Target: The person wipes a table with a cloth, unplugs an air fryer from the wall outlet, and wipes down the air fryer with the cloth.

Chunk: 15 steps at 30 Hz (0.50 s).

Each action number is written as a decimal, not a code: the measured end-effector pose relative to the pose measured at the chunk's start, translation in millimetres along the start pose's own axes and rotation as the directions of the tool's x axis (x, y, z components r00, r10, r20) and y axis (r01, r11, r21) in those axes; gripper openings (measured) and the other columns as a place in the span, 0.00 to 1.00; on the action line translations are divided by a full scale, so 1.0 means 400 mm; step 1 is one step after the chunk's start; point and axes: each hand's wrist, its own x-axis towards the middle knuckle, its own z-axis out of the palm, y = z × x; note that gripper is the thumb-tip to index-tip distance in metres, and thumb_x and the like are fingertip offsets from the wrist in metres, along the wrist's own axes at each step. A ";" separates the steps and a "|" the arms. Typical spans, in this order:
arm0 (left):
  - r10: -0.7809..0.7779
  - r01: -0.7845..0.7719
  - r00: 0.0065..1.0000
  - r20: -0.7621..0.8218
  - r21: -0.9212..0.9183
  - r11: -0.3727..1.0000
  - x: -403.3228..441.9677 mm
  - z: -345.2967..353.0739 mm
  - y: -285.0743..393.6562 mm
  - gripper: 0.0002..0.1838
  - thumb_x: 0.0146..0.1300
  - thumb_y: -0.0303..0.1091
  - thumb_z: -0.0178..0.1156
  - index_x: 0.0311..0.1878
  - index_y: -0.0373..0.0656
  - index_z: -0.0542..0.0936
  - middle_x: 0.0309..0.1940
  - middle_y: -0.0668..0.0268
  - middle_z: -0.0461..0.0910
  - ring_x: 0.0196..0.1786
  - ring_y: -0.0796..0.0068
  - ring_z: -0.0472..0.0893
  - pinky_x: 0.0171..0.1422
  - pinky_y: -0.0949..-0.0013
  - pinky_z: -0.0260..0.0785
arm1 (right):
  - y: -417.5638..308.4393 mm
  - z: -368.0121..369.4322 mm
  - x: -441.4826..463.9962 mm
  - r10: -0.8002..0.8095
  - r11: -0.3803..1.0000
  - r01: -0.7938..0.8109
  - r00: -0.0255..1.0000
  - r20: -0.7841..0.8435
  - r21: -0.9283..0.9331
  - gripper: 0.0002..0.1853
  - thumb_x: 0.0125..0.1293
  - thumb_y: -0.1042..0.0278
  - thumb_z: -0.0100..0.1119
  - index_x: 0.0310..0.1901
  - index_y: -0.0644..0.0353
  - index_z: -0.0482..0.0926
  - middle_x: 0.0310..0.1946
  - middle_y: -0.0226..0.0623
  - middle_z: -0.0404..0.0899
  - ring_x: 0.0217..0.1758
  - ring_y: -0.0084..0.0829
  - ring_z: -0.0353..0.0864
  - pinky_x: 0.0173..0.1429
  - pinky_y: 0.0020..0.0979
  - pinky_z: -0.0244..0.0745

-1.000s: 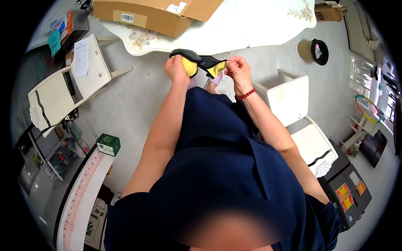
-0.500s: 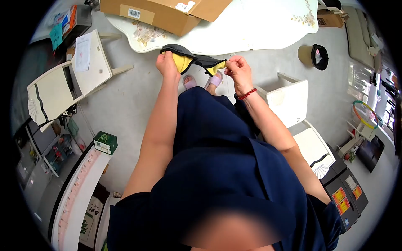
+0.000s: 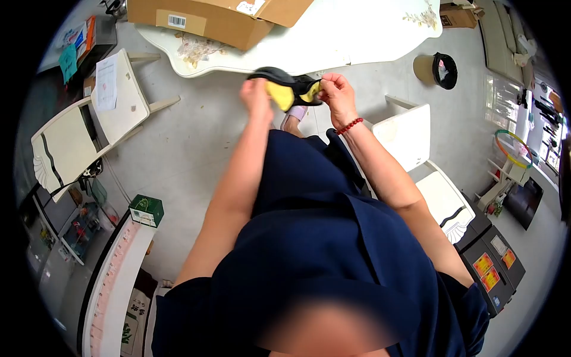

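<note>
One blurry left hand on fabric

A black and bright yellow cloth piece; a plain navy garment; a red beaded bracelet; a white table with brownish floral patterns; a brown cardboard box; a lilac slipper.

The left hand has room sideways to a chair, while ahead a box obstructs the table.
</note>
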 end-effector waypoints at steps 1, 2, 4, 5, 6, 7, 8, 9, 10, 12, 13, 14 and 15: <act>0.017 -0.018 1.000 -0.023 -0.025 1.000 0.026 -0.032 0.021 0.03 0.64 0.26 0.57 0.40 0.41 0.76 0.33 0.66 0.80 0.29 0.77 0.80 0.30 0.73 0.74 | 0.003 -0.006 -0.001 0.000 1.000 0.000 1.000 0.004 -0.015 0.07 0.63 0.76 0.58 0.43 0.60 0.75 0.26 0.28 0.75 0.25 0.20 0.73 0.33 0.24 0.72; 0.012 -0.011 1.000 0.020 -0.056 0.998 0.038 -0.050 0.038 0.05 0.66 0.28 0.56 0.43 0.40 0.76 0.37 0.65 0.80 0.35 0.75 0.80 0.37 0.70 0.75 | 0.009 -0.011 0.000 0.000 1.000 0.000 1.000 0.014 -0.027 0.07 0.63 0.76 0.58 0.43 0.60 0.75 0.26 0.28 0.75 0.25 0.20 0.73 0.33 0.24 0.72; 0.014 -0.002 0.995 0.102 -0.111 0.994 0.059 -0.083 0.077 0.08 0.68 0.30 0.55 0.47 0.40 0.76 0.44 0.62 0.80 0.47 0.70 0.81 0.51 0.65 0.77 | 0.012 -0.008 -0.011 0.014 0.999 -0.012 0.999 0.037 -0.047 0.07 0.64 0.75 0.57 0.43 0.61 0.76 0.27 0.27 0.75 0.26 0.19 0.72 0.33 0.23 0.71; -0.047 0.076 0.986 0.162 -0.178 0.981 0.070 -0.110 0.076 0.11 0.69 0.33 0.54 0.50 0.40 0.76 0.47 0.61 0.79 0.51 0.68 0.79 0.56 0.63 0.74 | 0.014 -0.009 -0.021 0.027 0.998 -0.023 0.997 0.079 -0.056 0.07 0.64 0.75 0.57 0.43 0.61 0.76 0.27 0.27 0.75 0.26 0.18 0.72 0.33 0.22 0.70; -0.105 0.160 0.968 0.226 -0.239 0.958 0.084 -0.146 0.051 0.13 0.70 0.36 0.53 0.52 0.39 0.76 0.51 0.60 0.78 0.56 0.66 0.77 0.62 0.61 0.71 | 0.017 -0.013 -0.029 0.041 0.997 -0.033 0.992 0.119 -0.069 0.07 0.64 0.74 0.56 0.44 0.61 0.77 0.28 0.26 0.75 0.26 0.18 0.71 0.33 0.22 0.70; -0.158 0.246 0.943 0.294 -0.296 0.923 0.084 -0.157 0.050 0.16 0.71 0.39 0.52 0.55 0.39 0.75 0.55 0.59 0.77 0.61 0.64 0.74 0.67 0.59 0.68 | 0.018 -0.017 -0.036 0.053 0.996 -0.040 0.986 0.158 -0.086 0.08 0.64 0.74 0.56 0.44 0.61 0.77 0.28 0.26 0.75 0.26 0.18 0.71 0.33 0.22 0.70; -0.218 0.326 0.918 0.330 -0.318 0.891 0.074 -0.177 0.045 0.23 0.70 0.47 0.52 0.58 0.39 0.75 0.62 0.57 0.73 0.68 0.59 0.68 0.75 0.54 0.58 | 0.021 -0.019 -0.042 0.054 0.991 -0.027 0.978 0.203 -0.135 0.08 0.66 0.71 0.58 0.45 0.60 0.78 0.27 0.24 0.75 0.25 0.15 0.69 0.31 0.20 0.67; -0.207 0.426 0.836 0.508 -0.361 0.830 0.058 -0.189 0.058 0.23 0.69 0.48 0.53 0.58 0.39 0.75 0.62 0.56 0.73 0.68 0.58 0.69 0.75 0.53 0.58 | 0.014 -0.015 -0.053 0.074 0.985 -0.036 0.971 0.229 -0.169 0.08 0.67 0.69 0.58 0.45 0.60 0.78 0.26 0.23 0.74 0.25 0.14 0.69 0.30 0.20 0.65; -0.172 0.528 0.728 0.664 -0.382 0.758 0.043 -0.204 0.073 0.24 0.68 0.48 0.54 0.58 0.39 0.75 0.62 0.55 0.73 0.68 0.58 0.69 0.75 0.52 0.58 | 0.006 -0.013 -0.064 0.100 0.977 -0.047 0.962 0.254 -0.206 0.08 0.68 0.68 0.59 0.44 0.60 0.79 0.25 0.22 0.74 0.24 0.14 0.68 0.29 0.19 0.64; -0.160 0.597 0.665 0.730 -0.390 0.702 0.022 -0.202 0.102 0.25 0.66 0.49 0.56 0.58 0.41 0.76 0.60 0.55 0.75 0.65 0.55 0.72 0.74 0.49 0.59 | -0.018 -0.003 -0.083 0.159 0.953 -0.068 0.941 0.299 -0.294 0.13 0.68 0.62 0.63 0.49 0.60 0.78 0.19 0.18 0.69 0.21 0.12 0.64 0.26 0.19 0.59; -0.159 0.561 0.684 0.712 -0.375 0.738 0.017 -0.197 0.108 0.25 0.64 0.48 0.58 0.58 0.40 0.75 0.60 0.55 0.76 0.64 0.56 0.73 0.73 0.50 0.61 | -0.015 0.000 -0.082 0.113 0.946 0.000 0.936 0.333 -0.323 0.15 0.67 0.63 0.64 0.51 0.61 0.78 0.18 0.18 0.68 0.20 0.12 0.63 0.26 0.19 0.59; -0.156 0.525 0.703 0.693 -0.359 0.772 0.013 -0.194 0.113 0.26 0.63 0.47 0.60 0.59 0.40 0.75 0.59 0.55 0.76 0.63 0.56 0.74 0.72 0.51 0.63 | -0.007 0.003 -0.080 0.068 0.935 0.070 0.927 0.368 -0.349 0.18 0.67 0.63 0.65 0.53 0.62 0.77 0.17 0.18 0.67 0.20 0.12 0.62 0.25 0.19 0.58; -0.154 0.489 0.721 0.675 -0.339 0.804 0.005 -0.186 0.122 0.27 0.62 0.46 0.62 0.59 0.40 0.74 0.58 0.56 0.77 0.62 0.56 0.74 0.70 0.52 0.65 | -0.011 0.015 -0.085 0.023 0.918 0.139 0.915 0.402 -0.371 0.20 0.66 0.63 0.66 0.56 0.63 0.76 0.16 0.18 0.66 0.20 0.12 0.61 0.25 0.20 0.58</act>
